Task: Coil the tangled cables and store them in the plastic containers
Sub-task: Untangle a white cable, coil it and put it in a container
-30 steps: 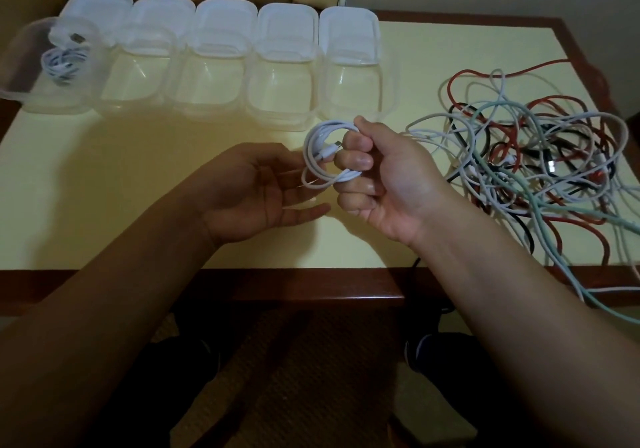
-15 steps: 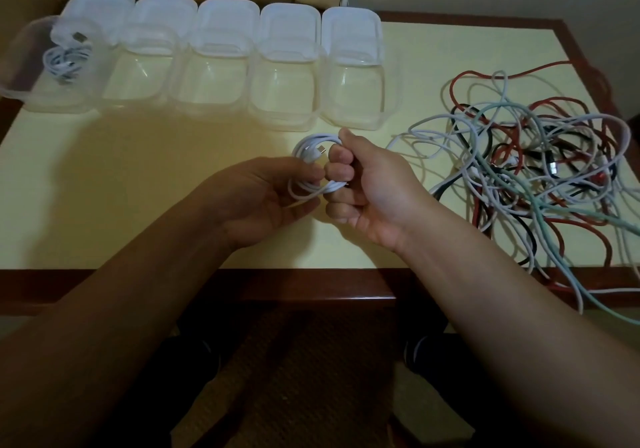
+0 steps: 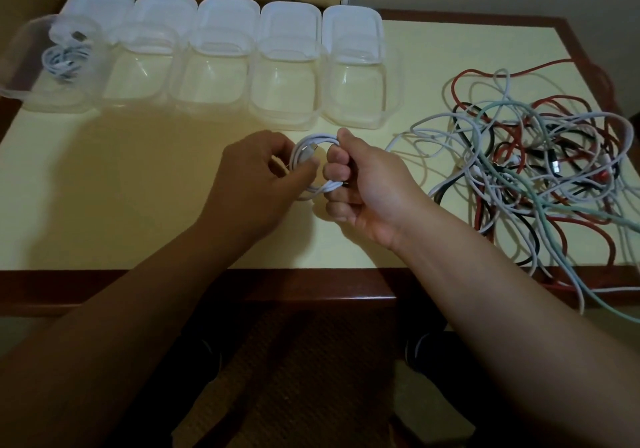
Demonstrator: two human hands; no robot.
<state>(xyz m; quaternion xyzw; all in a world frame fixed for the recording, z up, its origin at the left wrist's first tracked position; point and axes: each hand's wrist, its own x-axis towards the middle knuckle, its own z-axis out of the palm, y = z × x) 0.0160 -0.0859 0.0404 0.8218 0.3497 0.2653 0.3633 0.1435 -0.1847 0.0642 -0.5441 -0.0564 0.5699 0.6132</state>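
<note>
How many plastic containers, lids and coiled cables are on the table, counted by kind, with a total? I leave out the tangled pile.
Plastic containers: 5
Lids: 5
Coiled cables: 2, one in the leftmost container, one white coil held by the left hand and the right hand
Total: 12

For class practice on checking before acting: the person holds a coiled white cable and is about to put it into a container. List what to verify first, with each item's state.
1. Coil held by both hands: ok; right hand grips the white coil, left hand pinches it.
2. Coil free of the cable pile: cannot tell.
3. Plug end tucked in: cannot tell; it shows at the coil's top.
4. Empty container open: ok.
5. Leftmost container free: not ok; it lies tipped and holds a cable.
</note>
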